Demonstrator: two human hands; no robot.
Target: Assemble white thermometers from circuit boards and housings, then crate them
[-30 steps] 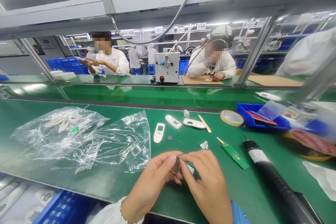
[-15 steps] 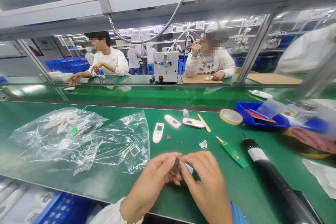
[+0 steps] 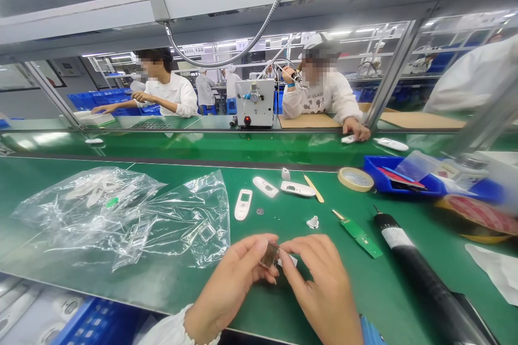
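Holding one small dark piece (image 3: pixel 269 255) in our left hand (image 3: pixel 234 275), finger and thumb closed on it, we have it over the green worktop (image 3: pixel 170 288). Our right hand (image 3: pixel 324 283) is at the piece's edge; we can't tell if it grips. Farther off lie three white cases (image 3: pixel 242 212), two white caps (image 3: pixel 313 222) and one tape roll (image 3: pixel 356 189).

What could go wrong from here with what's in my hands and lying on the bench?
The small, glossy rectangular piece is held by your left hand at the fingertips, so it might slip or get smudged.

The small, round dark disc lies loose on the green bench and could be knocked away.

The black cylindrical tool lies near the long green circuit board; if it rolled, it might scratch the board.
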